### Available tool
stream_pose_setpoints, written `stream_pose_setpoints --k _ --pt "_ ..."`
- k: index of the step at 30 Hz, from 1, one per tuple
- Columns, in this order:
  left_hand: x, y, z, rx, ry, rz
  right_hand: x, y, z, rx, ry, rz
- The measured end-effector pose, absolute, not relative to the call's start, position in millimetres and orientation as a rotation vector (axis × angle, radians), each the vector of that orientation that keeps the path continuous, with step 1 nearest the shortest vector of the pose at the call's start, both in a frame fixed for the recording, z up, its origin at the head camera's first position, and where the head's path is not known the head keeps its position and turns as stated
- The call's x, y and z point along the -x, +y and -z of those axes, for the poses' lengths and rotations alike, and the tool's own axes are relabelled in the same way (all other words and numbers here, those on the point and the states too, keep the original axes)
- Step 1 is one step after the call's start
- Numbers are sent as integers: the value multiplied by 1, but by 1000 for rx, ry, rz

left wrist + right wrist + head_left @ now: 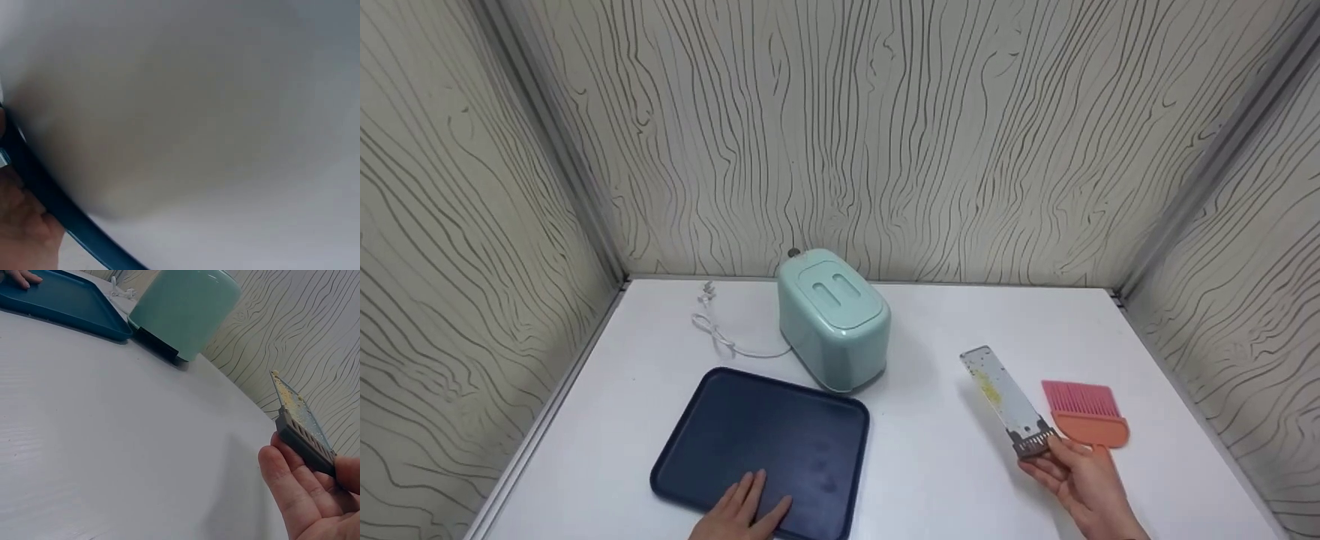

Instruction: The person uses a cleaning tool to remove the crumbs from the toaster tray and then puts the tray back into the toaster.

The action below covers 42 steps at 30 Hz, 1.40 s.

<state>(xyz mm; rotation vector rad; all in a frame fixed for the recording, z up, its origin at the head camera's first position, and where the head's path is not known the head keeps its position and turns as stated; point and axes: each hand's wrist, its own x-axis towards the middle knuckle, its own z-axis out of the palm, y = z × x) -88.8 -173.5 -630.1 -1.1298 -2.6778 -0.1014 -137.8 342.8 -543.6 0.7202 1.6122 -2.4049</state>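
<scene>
My right hand (1084,480) pinches the dark grey end of a crumb tray (1005,394), a long flat metal strip held above the table. Yellow crumbs cling to the crumb tray's surface, clearest in the right wrist view. My left hand (739,514) rests at the near edge of a navy serving tray (780,420), with its fingers spread flat on it. In the left wrist view, the serving tray's rim (67,214) crosses in front of part of that hand. Behind the serving tray stands a mint green toaster (840,322).
An orange brush with pink bristles (1084,416) lies at the right, partly behind my right hand. The toaster's white cord and plug (720,337) lie left of it. Patterned walls (847,135) rise at the white table's (930,450) back and sides.
</scene>
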Motion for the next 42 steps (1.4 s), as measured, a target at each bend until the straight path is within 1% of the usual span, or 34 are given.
stream_pose_setpoints --k 4,11,14,18,22,25,28,35,42 --pt "86 -145 638 1118 -2523 42 138 341 543 -713 1631 2401" --pt "84 -93 650 1013 -2226 -74 138 334 544 -709 1594 2394" --pt "82 -75 643 1040 -2250 -139 139 331 545 -722 1582 2397" --pt "80 -57 625 1149 -2429 -134 140 328 547 -737 1584 2397" --pt "83 -43 609 1247 -2588 10 139 323 547 -733 1607 2387" --pt "86 -34 596 1322 -2788 214 139 318 547 -722 1612 2390" --pt "89 -25 584 1342 -3015 420 139 313 547 -719 1609 2405" --pt "98 -7 582 1406 -3090 555 139 303 549 -714 1603 2407" --pt "103 6 583 1512 -2999 588 138 292 550 -697 1603 2402"
